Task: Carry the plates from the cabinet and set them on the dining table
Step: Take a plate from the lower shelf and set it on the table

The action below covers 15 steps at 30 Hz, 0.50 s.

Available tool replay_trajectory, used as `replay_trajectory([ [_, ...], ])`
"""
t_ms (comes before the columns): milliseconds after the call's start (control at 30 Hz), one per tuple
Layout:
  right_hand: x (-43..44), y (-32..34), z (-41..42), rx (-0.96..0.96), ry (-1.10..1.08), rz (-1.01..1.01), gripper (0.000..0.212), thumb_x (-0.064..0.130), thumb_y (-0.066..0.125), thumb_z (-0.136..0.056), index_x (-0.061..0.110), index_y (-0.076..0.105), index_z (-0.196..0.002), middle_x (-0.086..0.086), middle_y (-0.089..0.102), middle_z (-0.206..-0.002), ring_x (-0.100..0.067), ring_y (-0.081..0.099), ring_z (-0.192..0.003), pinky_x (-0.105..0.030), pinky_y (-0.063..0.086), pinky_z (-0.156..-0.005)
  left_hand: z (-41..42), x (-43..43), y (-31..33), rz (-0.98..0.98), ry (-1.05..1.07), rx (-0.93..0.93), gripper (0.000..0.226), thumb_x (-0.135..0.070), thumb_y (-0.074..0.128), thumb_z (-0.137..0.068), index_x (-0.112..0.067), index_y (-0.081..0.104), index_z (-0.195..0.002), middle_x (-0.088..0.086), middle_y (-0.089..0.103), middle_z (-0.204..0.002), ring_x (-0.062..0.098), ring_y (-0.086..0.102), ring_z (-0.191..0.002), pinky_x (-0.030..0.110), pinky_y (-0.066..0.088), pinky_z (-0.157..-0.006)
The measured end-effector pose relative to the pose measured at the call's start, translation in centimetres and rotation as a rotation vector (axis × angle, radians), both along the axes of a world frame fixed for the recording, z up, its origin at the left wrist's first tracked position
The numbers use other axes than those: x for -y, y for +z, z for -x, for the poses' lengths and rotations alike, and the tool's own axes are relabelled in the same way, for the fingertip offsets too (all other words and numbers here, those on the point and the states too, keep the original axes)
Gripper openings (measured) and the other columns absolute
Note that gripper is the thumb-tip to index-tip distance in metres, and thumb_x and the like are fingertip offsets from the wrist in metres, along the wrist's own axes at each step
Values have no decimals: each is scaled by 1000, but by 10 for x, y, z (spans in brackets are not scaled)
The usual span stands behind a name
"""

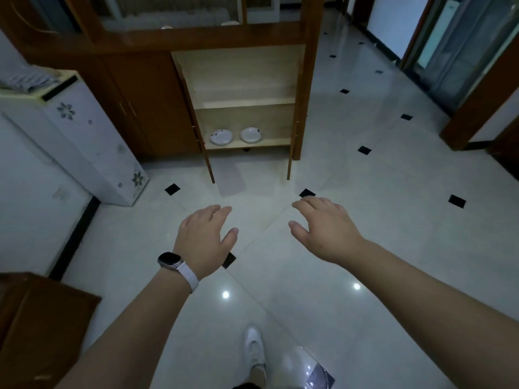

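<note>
Person stands facing the cabinet [140, 80], both arms out in front, palms down over the floor [379, 226]. Neither hand holds or touches anything.

Left hand [206, 240]: fingers straight and pressed together, thumb angled off toward 2 o'clock. Watch [168, 260] on a white strap on that wrist.

Right hand [323, 228]: fingers lightly bent and close together, thumb splayed toward 9 o'clock. The hands are apart, with a clear gap between the thumbs.

Plates: two, at 12 o'clock from the hands, on the bottom board of the cabinet's open compartment [241, 77].
- Left plate [221, 137]: white with small dark marks.
- Right plate [251, 135]: white; too small to tell any pattern.
- Both lie flat, side by side, near each other but not touching. Both are well apart from the hands.
- One shelf board [244, 101] sits above them.

Compartment doors stand open toward the person and show edge-on: left door [200, 141], right door [293, 141]. A closed door pair [134, 108] with small handles is at 9 o'clock of the compartment. A glass-fronted section [174, 12] runs across the top.

Around the room, from the hands:
- 10 o'clock: white appliance [92, 141] with flower prints, folded cloth [31, 80] on top.
- 8 o'clock: wooden furniture corner [36, 327]; can't tell what piece it is.
- 6 o'clock: white shoe [254, 349] on the floor tile.
- 2 o'clock: doorway [463, 51] with dark wood frame.

The floor is pale glossy tile with black diamond insets.
</note>
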State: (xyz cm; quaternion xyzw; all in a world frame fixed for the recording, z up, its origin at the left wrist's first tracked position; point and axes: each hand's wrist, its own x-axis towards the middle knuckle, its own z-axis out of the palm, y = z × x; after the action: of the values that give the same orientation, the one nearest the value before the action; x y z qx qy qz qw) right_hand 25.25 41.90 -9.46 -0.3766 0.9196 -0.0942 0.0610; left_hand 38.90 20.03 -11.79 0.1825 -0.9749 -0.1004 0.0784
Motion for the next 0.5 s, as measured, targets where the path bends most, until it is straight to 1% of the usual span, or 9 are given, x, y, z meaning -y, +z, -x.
replay_trajectory([
  [133,68,11,40,-8,-25,26,49,48,38,-97,24,45,-140,5,46,-143,-20,40,-131,-39,30,-106,46,65,9,44,-32,1,58,-51,36,-86,-18,57,-129,8,60,-129,27,56,-116,44,44,-97],
  [233,109,18,63,-13,-41,50,49,46,39,-97,23,46,-139,4,47,-143,-21,41,-130,-38,31,-105,80,102,18,53,-62,18,54,-48,40,-88,-20,53,-132,6,57,-133,26,52,-121,44,42,-100],
  [333,136,20,84,-12,-41,41,48,46,39,-97,23,45,-139,4,46,-143,-20,40,-131,-37,29,-106,105,127,21,50,-68,6,51,-46,43,-91,-22,50,-135,5,55,-136,25,48,-125,42,38,-103],
  [500,175,18,132,-1,-33,18,49,46,38,-98,23,44,-140,3,46,-143,-21,39,-132,-38,28,-108,149,167,19,29,-50,0,54,-48,40,-89,-23,48,-137,4,54,-138,24,47,-126,43,38,-104],
])
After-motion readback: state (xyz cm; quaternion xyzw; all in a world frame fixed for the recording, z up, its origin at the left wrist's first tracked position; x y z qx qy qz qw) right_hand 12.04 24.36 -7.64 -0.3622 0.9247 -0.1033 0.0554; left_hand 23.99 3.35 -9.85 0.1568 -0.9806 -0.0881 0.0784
